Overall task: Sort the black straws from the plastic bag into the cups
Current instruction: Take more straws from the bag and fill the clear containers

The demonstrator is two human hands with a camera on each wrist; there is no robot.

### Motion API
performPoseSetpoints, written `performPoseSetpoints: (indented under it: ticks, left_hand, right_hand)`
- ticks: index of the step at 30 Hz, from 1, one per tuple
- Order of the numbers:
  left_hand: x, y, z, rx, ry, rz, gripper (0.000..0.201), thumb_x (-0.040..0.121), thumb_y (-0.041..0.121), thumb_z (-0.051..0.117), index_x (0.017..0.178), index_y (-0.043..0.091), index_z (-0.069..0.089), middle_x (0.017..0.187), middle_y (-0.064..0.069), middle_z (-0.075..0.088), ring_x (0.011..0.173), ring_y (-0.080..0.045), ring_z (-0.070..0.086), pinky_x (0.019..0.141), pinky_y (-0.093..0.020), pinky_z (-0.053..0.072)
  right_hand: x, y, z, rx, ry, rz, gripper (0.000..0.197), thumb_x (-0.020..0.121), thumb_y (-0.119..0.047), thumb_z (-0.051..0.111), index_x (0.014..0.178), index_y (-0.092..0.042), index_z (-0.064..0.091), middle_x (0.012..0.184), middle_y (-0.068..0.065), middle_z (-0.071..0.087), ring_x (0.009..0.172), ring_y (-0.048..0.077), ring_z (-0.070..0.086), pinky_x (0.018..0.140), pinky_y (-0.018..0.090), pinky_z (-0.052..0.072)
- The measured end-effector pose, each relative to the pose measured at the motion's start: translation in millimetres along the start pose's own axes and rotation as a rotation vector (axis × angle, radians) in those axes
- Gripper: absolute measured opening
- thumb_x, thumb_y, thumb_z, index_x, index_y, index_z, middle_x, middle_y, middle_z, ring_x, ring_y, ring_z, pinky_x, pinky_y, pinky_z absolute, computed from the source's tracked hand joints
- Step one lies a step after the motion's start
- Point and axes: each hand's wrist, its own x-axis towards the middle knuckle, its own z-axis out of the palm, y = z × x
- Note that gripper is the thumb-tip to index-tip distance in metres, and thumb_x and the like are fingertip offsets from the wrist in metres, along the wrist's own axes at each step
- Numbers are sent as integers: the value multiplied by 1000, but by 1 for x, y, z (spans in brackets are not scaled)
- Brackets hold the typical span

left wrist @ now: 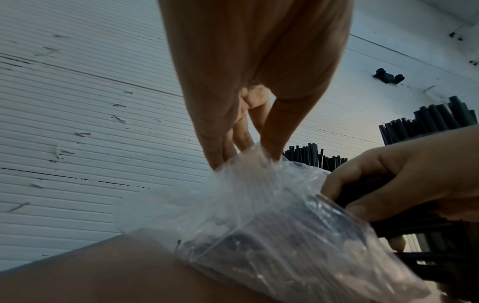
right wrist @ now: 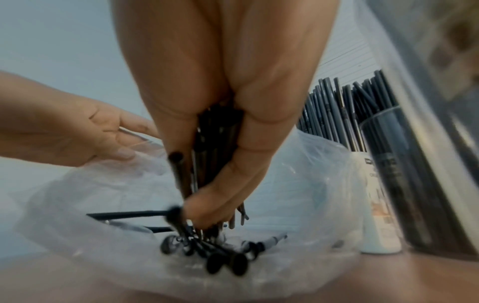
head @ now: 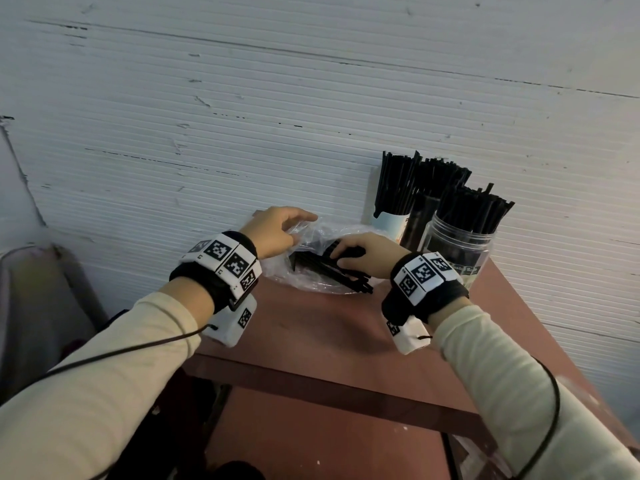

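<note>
A clear plastic bag (head: pixel 277 270) lies on the brown table (head: pixel 311 327) with its mouth open and black straws (head: pixel 349 282) inside. My left hand (head: pixel 298 228) pinches the bag's upper edge (left wrist: pixel 256 155) and holds it up. Reaching into the bag, my right hand (head: pixel 341 258) grips a bundle of the black straws (right wrist: pixel 207 155); more loose straws (right wrist: pixel 223 258) lie at the bag's bottom. Three cups stand right of the bag against the wall: a white paper cup (head: pixel 388 221), a dark cup (head: pixel 417 216) and a clear jar (head: pixel 460 247), each holding several upright black straws.
A white ribbed wall (head: pixel 242 116) stands directly behind the table. The table's front edge (head: pixel 311 377) runs below my wrists, with a lower brown surface (head: pixel 311 438) under it. A grey object (head: pixel 38 299) sits at the far left.
</note>
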Motion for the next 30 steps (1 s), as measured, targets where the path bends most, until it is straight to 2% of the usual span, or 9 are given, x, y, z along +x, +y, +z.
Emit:
performPoseSetpoints:
  ticks: [3,6,9,12,14,17,22,27,30]
  left_hand:
    - [0,-1,-2,21,3,1,55,88,-11,55,130,25,57,143,-1,51,136,-10,42,100,-15,34]
    - [0,-4,-2,63,-1,2,57,86,-8,59,126,32,58,141,-2,52,134,-13,44,101,-21,37]
    - [-3,-4,-1,66,-14,-3,59,85,-6,61,126,36,57,142,-1,50,133,-14,45,100,-24,40]
    - [-9,0,2,150,45,20,58,82,4,69,129,37,55,140,2,51,131,-16,46,105,-32,40]
    - [-16,10,7,237,128,82,58,79,15,74,130,35,53,140,6,50,129,-15,46,105,-33,40]
    - [-29,39,25,273,111,228,64,76,22,78,133,28,50,136,11,49,121,-6,46,96,-20,34]
    - [-27,73,72,202,-188,266,85,62,31,87,135,27,45,121,13,56,107,-3,53,90,-21,44]
    - [-27,94,95,353,-65,362,37,76,32,76,107,20,60,97,5,66,92,-17,62,77,-30,48]
    - [-31,106,101,261,30,329,19,86,38,66,101,27,63,83,9,65,81,-13,62,68,-26,44]
  right_hand:
    - [-5,2,-3,32,24,22,17,89,-15,63,103,-23,71,85,-10,61,67,1,54,69,20,44]
    - [-14,2,-6,153,16,67,18,90,-8,60,100,-18,69,74,-2,66,67,12,64,71,29,56]
    - [-31,3,-14,294,6,90,17,92,-3,58,101,-13,68,73,7,66,60,13,67,58,24,56]
    - [-48,10,-23,311,-9,79,17,91,-6,61,104,-14,69,90,21,71,79,31,72,75,36,60]
    - [-62,14,-30,284,-10,60,17,90,-8,64,102,-18,71,89,12,73,76,26,71,74,29,58]
    - [-84,13,-43,235,-18,40,17,89,-11,66,100,-21,73,66,-13,68,60,0,61,70,23,50]
    - [-120,-10,-65,205,-105,9,19,91,-14,64,107,-22,70,70,-1,67,55,5,61,55,15,47]
    - [-152,-24,-80,218,-93,-71,24,92,-13,63,113,-24,68,81,-13,69,64,8,64,64,19,51]
    - [-161,-23,-92,207,53,-124,30,90,-29,65,120,-34,63,104,-7,68,88,20,67,80,35,56]
